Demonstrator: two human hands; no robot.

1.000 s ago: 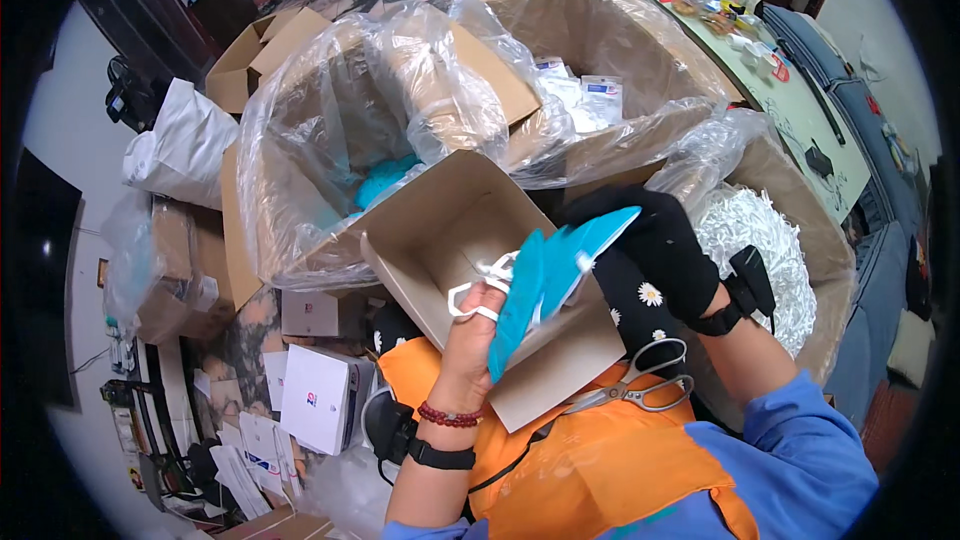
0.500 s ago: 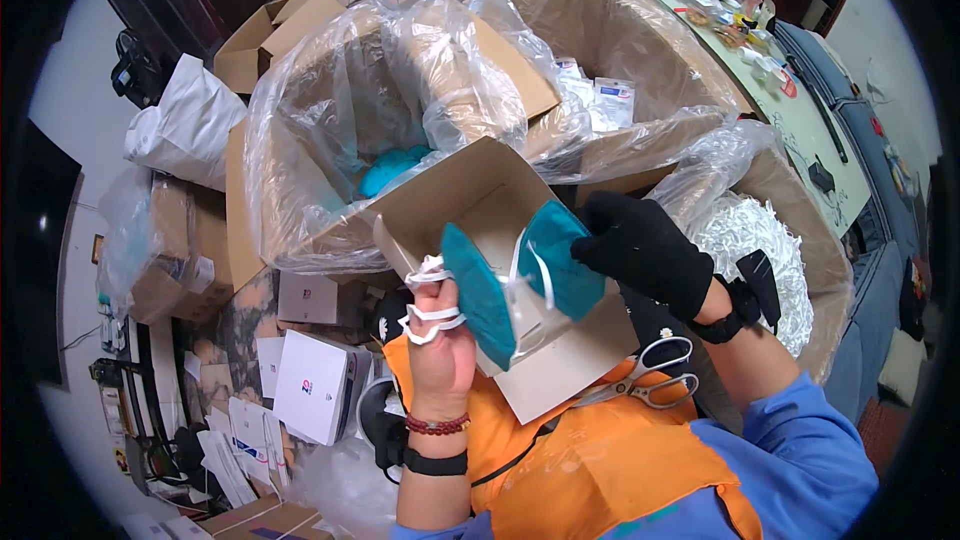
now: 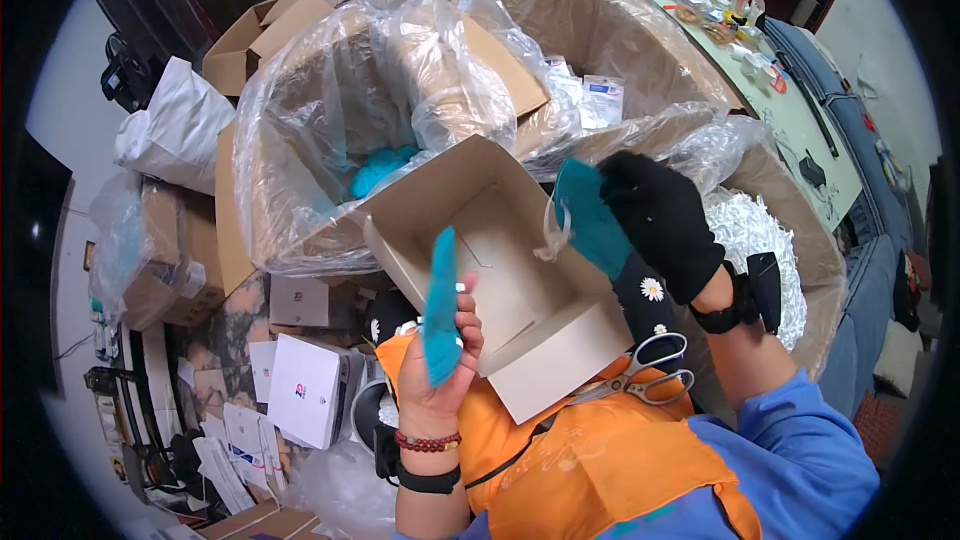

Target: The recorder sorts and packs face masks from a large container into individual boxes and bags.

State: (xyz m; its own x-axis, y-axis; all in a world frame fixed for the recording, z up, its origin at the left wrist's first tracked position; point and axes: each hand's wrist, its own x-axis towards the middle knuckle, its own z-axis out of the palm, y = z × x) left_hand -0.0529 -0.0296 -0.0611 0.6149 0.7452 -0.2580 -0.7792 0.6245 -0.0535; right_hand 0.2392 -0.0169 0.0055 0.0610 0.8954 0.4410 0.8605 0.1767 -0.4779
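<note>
My bare left hand (image 3: pixel 462 352) is closed on a teal cup-shaped face mask (image 3: pixel 439 305), turned almost edge-on, with small bits of white strap at the fingers. My right hand (image 3: pixel 660 225), in a black glove, grips a second teal face mask (image 3: pixel 588 212); a white strap dangles from its left side. Between and below the hands, a brown cardboard box (image 3: pixel 535 365) stands open and tilted on my lap, its inside facing up. Scissors with grey handles (image 3: pixel 655 383) lie on the orange apron (image 3: pixel 600 465) by the box's right corner.
Ahead stand large plastic-lined cartons: the left one (image 3: pixel 310 140) holds teal masks, the far one (image 3: pixel 650 40) white packets (image 3: pixel 602 100), the right one (image 3: pixel 820 290) white straps (image 3: pixel 755 260). White boxes (image 3: pixel 305 390) lie at left. A cluttered table (image 3: pixel 800 130) stands at far right.
The two masks, close together over the box before, are now apart. My right hand has risen with its mask, and the left-hand mask has turned edge-on, its straps mostly out of sight.
</note>
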